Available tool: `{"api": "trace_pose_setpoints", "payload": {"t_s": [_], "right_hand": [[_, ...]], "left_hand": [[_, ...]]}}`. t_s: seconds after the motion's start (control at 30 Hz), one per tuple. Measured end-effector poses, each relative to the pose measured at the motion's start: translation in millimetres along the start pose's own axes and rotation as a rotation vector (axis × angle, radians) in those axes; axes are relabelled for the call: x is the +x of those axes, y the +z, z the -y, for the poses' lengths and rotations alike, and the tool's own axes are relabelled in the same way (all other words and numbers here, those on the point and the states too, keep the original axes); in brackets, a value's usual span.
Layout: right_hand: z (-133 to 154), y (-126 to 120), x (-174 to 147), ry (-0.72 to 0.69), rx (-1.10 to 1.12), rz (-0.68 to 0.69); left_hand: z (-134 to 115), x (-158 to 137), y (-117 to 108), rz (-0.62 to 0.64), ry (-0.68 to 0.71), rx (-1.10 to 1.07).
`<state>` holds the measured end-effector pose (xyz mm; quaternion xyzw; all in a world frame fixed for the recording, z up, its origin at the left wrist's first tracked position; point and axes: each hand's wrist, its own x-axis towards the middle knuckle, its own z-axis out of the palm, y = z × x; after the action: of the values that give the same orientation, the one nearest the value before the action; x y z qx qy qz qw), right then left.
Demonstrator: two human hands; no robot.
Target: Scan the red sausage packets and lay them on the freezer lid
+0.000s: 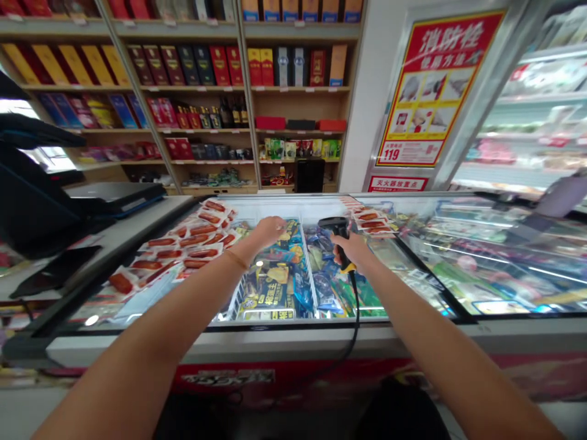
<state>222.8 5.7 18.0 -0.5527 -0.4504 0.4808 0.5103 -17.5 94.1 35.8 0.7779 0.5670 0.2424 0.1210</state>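
Note:
My right hand [354,247] grips a black barcode scanner [334,223] with a yellow accent at its base. From the handle a black cable [355,324] hangs down over the freezer's front edge. Closed into a fist, my left hand [270,231] is held over the freezer; its inner side is turned away, so I cannot make out whether anything is in it. Below both hands, packaged frozen goods [270,287] lie in wire-divided sections of the chest freezer [183,345]. Several vacuum-packed sausages [190,241] rest on the glass to the left.
More sausage packs [373,221] lie on the glass at the right. A black-and-grey scale [114,192] stands on the left counter. Shelves [192,88] with boxes and bottles rise behind. A red and yellow poster [435,91] hangs on the wall beside a refrigerated display [536,128].

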Motion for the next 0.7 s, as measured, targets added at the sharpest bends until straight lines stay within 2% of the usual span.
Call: {"api": "trace_pose_setpoints", "payload": {"t_s": [0.17, 0.3, 0.4, 0.53, 0.6, 0.7], "right_hand": [[-10, 45, -7, -0.008, 0.034, 0.054], [-26, 59, -6, -0.015, 0.094, 0.086], [-34, 57, -7, -0.015, 0.111, 0.093], [-33, 48, -11, -0.017, 0.121, 0.078], [-32, 46, -13, -0.008, 0.135, 0.065], [-30, 45, -16, 0.006, 0.142, 0.061]], "left_hand": [[52, -50, -77, 0.145, -0.005, 0.256], [88, -86, -114, 0.264, -0.037, 0.379], [113, -105, -122, 0.27, -0.082, 0.466], [132, -115, -123, 0.204, -0.064, 0.471], [132, -114, -123, 0.157, -0.05, 0.486], [119, -107, -125, 0.073, -0.047, 0.515]]}}
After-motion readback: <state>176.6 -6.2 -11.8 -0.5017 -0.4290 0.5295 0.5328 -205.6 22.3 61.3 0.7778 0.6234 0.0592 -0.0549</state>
